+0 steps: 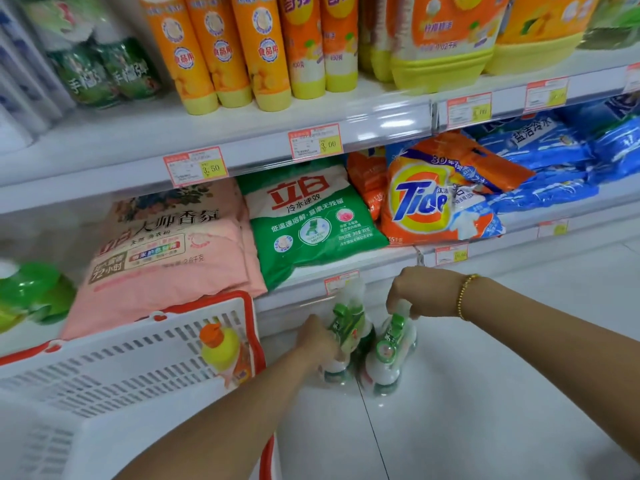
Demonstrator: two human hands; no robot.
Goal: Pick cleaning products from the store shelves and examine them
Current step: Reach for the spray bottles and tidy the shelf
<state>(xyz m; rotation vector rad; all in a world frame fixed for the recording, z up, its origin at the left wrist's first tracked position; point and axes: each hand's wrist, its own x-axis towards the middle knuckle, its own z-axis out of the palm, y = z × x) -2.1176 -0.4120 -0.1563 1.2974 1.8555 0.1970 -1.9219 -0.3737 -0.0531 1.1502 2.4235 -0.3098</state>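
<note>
Examine step in hand. Wrapped pair of green-and-white bottles (377, 355) is held low over the floor (491, 393), just near of the bottom shelf rail (377, 268). Left hand (320, 341) grips the left bottle, fingers curled round its side. Right hand (424, 292) pinches the wrap at the right bottle's top. Next move, likely: lift and turn to read the label. Basket (114, 372) crowds the left; open room lies right and near.
</note>
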